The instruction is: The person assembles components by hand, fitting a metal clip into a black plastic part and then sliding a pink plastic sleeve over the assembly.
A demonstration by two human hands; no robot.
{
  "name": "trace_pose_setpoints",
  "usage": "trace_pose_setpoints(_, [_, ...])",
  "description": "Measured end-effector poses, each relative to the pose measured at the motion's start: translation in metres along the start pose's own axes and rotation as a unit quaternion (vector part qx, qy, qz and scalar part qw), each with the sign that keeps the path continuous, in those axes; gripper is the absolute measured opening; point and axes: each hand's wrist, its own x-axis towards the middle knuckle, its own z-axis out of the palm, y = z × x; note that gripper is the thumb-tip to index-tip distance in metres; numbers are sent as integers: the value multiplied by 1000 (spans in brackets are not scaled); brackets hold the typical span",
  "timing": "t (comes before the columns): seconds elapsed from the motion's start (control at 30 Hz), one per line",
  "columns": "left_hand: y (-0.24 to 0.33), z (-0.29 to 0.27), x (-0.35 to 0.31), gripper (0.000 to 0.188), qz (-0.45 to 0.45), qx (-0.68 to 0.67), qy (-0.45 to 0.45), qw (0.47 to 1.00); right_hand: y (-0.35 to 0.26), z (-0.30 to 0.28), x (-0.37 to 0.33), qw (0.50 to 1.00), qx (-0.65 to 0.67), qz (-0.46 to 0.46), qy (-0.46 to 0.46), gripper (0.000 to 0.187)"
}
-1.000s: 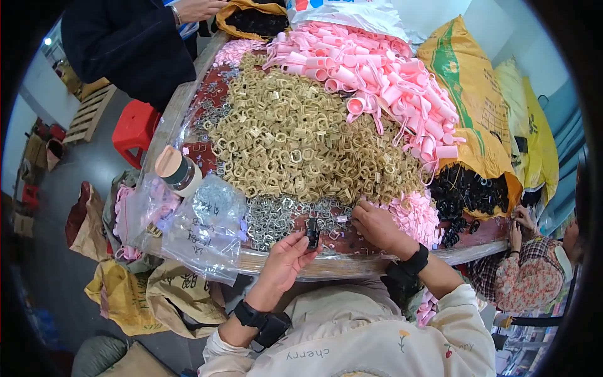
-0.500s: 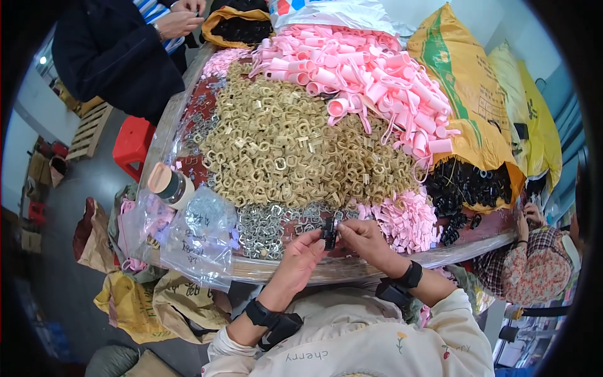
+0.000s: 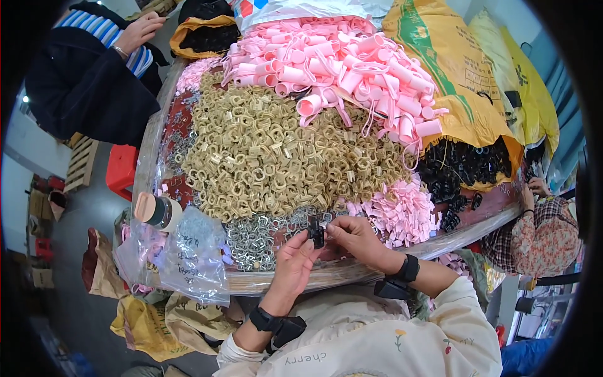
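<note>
Near the front edge of the table, my left hand grips a small black plastic piece, perhaps a buckle or clip, held upright between thumb and fingers. Beside it on the right, my right hand is pinched at the edge of the black piece; something small and pale shows at its fingertips, too small to name. Beyond my hands lie a pile of silver metal rings, a large heap of gold-coloured buckles and a pile of small pink pieces.
Pink tube-shaped parts with straps are heaped at the back. A yellow woven sack spills black parts at right. A lidded jar and clear plastic bag sit at left. Co-workers' hands show at upper left and far right.
The whole view has shifted, moving most of the table leftward in the picture. My hands stay together at the black piece. The upper-left person's hand has changed position.
</note>
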Motion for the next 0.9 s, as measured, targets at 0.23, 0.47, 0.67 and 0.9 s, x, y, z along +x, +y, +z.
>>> trace_pose_setpoints(0.23, [4, -9, -1, 24, 37, -4, 10, 999, -8, -1, -3, 995, 10, 51, -81, 15])
trace_pose_setpoints(0.47, [15, -7, -8, 26, 19, 16, -1, 1000, -12, 0, -6, 994, 48, 69, -73, 16])
trace_pose_setpoints(0.67, [10, -3, -13, 23, 9, -1, -18, 1000, -18, 7, -13, 989, 121, 37, -82, 14])
trace_pose_setpoints(0.9, [11, 3, -10, 25, -22, -31, -67, 997, -16, -4, -13, 969, 208, 56, -122, 13])
